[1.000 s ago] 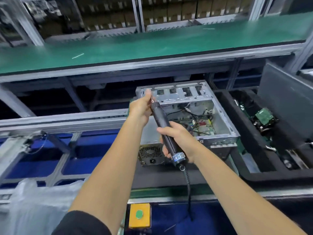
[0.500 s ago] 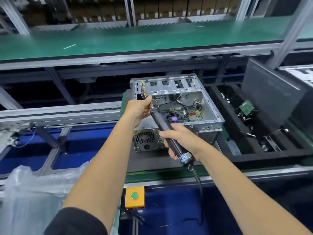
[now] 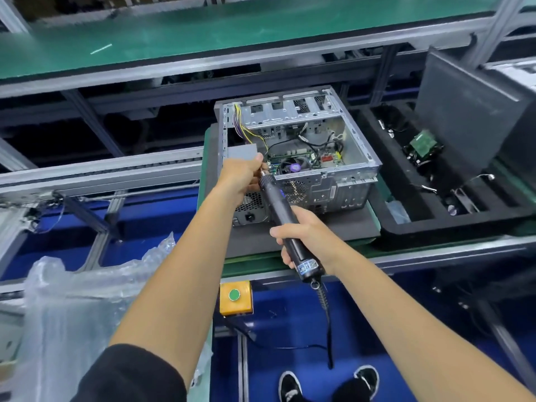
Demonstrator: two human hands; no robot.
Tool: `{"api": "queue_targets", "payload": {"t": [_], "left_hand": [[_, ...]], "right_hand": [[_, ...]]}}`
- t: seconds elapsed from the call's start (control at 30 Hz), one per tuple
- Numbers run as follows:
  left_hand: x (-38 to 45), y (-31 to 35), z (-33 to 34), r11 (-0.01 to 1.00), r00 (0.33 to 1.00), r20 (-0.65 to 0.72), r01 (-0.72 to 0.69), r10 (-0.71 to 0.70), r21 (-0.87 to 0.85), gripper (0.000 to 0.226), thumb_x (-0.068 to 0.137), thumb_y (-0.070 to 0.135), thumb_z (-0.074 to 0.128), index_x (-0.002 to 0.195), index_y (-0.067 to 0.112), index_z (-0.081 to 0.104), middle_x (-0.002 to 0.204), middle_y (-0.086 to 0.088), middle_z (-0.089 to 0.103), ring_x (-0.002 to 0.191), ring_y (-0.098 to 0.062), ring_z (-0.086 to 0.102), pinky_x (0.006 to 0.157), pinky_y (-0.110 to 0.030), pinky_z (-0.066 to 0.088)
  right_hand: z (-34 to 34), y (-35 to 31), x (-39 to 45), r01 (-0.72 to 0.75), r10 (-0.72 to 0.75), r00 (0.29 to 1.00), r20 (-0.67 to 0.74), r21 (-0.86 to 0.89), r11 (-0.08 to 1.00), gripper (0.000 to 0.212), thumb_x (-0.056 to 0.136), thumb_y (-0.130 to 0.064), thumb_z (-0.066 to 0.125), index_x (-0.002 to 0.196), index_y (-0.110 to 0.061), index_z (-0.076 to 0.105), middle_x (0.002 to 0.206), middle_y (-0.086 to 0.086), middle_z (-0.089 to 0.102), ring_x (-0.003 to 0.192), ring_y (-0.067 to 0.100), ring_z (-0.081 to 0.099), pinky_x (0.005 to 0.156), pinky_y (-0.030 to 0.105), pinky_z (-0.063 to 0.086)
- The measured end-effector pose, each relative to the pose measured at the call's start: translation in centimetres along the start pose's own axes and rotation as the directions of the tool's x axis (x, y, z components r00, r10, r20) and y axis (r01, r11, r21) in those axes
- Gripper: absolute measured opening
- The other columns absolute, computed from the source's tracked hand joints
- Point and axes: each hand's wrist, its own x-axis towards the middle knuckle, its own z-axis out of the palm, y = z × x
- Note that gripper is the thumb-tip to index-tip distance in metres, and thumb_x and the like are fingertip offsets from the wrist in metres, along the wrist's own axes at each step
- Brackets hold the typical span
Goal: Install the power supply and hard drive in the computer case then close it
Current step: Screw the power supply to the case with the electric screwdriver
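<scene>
An open metal computer case (image 3: 359,166) lies on a grey foam mat, its motherboard and cables showing inside. The grey power supply (image 3: 242,150) sits in the case's near-left corner, with its fan grille facing me. My right hand (image 3: 301,239) grips a black electric screwdriver (image 3: 285,224) by the handle, tilted up and left. My left hand (image 3: 242,177) pinches the screwdriver's tip just above the power supply's rear edge. A hard drive with a green board (image 3: 422,143) lies in the black tray to the right.
A black foam tray (image 3: 406,227) with loose parts stands right of the case, and a dark grey side panel (image 3: 470,111) leans in it. Bubble wrap (image 3: 75,300) lies at the lower left. A yellow box with a green button (image 3: 235,297) hangs below the bench edge. A green shelf (image 3: 232,27) runs above.
Both hands and the screwdriver have come down and toward me, from the case's back rim to the near-left corner over the power supply. The view has tilted downward.
</scene>
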Motion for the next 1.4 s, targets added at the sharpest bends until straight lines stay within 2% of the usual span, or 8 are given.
{"api": "queue_targets", "payload": {"t": [0.27, 0.4, 0.47, 0.57, 0.63, 0.73, 0.97, 1.4], "left_hand": [[-0.3, 2.2, -1.4, 0.846, 0.995, 0.080, 0.010, -0.062, 0.534, 0.051, 0.090, 0.042, 0.058, 0.074, -0.006, 0.060, 0.062, -0.016, 0.067, 0.047, -0.022, 0.066, 0.044, -0.026, 0.055], [0.8, 2.5, -2.6, 0.730, 0.927, -0.185, -0.122, 0.326, 0.673, 0.038, 0.091, 0.030, 0.051, 0.069, 0.000, 0.061, 0.063, -0.010, 0.064, 0.050, -0.026, 0.057, 0.054, -0.033, 0.053], [0.8, 1.8, -2.5, 0.609, 0.879, -0.128, -0.206, 0.459, 0.766, 0.026, 0.090, 0.022, 0.049, 0.069, 0.009, 0.060, 0.064, -0.003, 0.058, 0.061, -0.023, 0.051, 0.056, -0.028, 0.040], [0.8, -0.5, -2.0, 0.564, 0.907, 0.069, -0.315, 0.414, 0.764, 0.026, 0.095, 0.021, 0.045, 0.113, 0.012, 0.062, 0.105, -0.005, 0.065, 0.091, -0.022, 0.058, 0.078, -0.030, 0.044], [0.7, -2.0, -2.2, 0.524, 0.903, 0.139, -0.355, 0.406, 0.775, 0.030, 0.098, 0.022, 0.040, 0.122, 0.015, 0.058, 0.102, -0.005, 0.066, 0.086, -0.024, 0.059, 0.075, -0.032, 0.045], [0.8, -3.1, -2.6, 0.492, 0.876, 0.154, -0.393, 0.456, 0.777, 0.029, 0.098, 0.023, 0.038, 0.117, 0.021, 0.059, 0.090, -0.001, 0.066, 0.083, -0.025, 0.058, 0.069, -0.032, 0.045], [0.9, -3.6, -2.7, 0.491, 0.843, 0.110, -0.407, 0.527, 0.770, 0.030, 0.097, 0.022, 0.039, 0.116, 0.022, 0.063, 0.115, 0.000, 0.066, 0.098, -0.022, 0.059, 0.074, -0.030, 0.044], [0.6, -4.1, -2.0, 0.508, 0.832, 0.042, -0.376, 0.553, 0.775, 0.033, 0.094, 0.018, 0.038, 0.113, 0.024, 0.065, 0.120, 0.001, 0.065, 0.095, -0.023, 0.062, 0.077, -0.039, 0.053]], "right_hand": [[0.6, 2.6, -1.4, -0.031, 0.031, 0.999, -0.037, 0.000, 1.000, 0.074, 0.089, -0.009, 0.067, 0.150, -0.013, 0.026, 0.069, 0.004, 0.057, 0.048, 0.022, 0.055, 0.045, 0.029, 0.047], [0.9, 3.0, -1.9, -0.056, 0.056, 0.998, -0.021, -0.011, 0.998, 0.085, 0.089, -0.010, 0.066, 0.155, -0.020, 0.015, 0.064, 0.001, 0.059, 0.048, 0.021, 0.055, 0.044, 0.028, 0.047], [1.2, 3.3, -2.0, -0.068, 0.067, 0.997, -0.026, -0.050, 0.996, 0.084, 0.089, -0.012, 0.066, 0.156, -0.018, 0.015, 0.062, -0.003, 0.061, 0.049, 0.020, 0.056, 0.045, 0.027, 0.047], [1.4, 3.7, -1.7, -0.089, 0.085, 0.995, -0.049, -0.072, 0.993, 0.082, 0.089, -0.013, 0.066, 0.155, -0.017, 0.018, 0.061, -0.004, 0.061, 0.049, 0.020, 0.057, 0.046, 0.026, 0.048], [1.6, 3.9, -1.4, -0.096, 0.092, 0.994, -0.055, -0.076, 0.992, 0.079, 0.088, -0.013, 0.065, 0.154, -0.015, 0.021, 0.060, -0.004, 0.061, 0.049, 0.020, 0.057, 0.045, 0.027, 0.048], [1.8, 4.2, -1.0, -0.101, 0.096, 0.993, -0.073, -0.071, 0.992, 0.084, 0.087, -0.014, 0.065, 0.155, -0.018, 0.017, 0.062, -0.002, 0.061, 0.049, 0.021, 0.057, 0.046, 0.028, 0.048], [1.5, 4.1, -0.6, -0.094, 0.082, 0.989, -0.120, -0.091, 0.991, 0.071, 0.086, -0.014, 0.066, 0.147, -0.010, 0.030, 0.068, 0.001, 0.059, 0.048, 0.021, 0.057, 0.046, 0.029, 0.049], [2.1, 3.7, -1.1, -0.067, 0.054, 0.990, -0.133, -0.097, 0.993, 0.023, 0.086, -0.010, 0.065, 0.103, -0.012, 0.049, 0.073, 0.007, 0.053, 0.045, 0.023, 0.053, 0.044, 0.030, 0.048]]}}
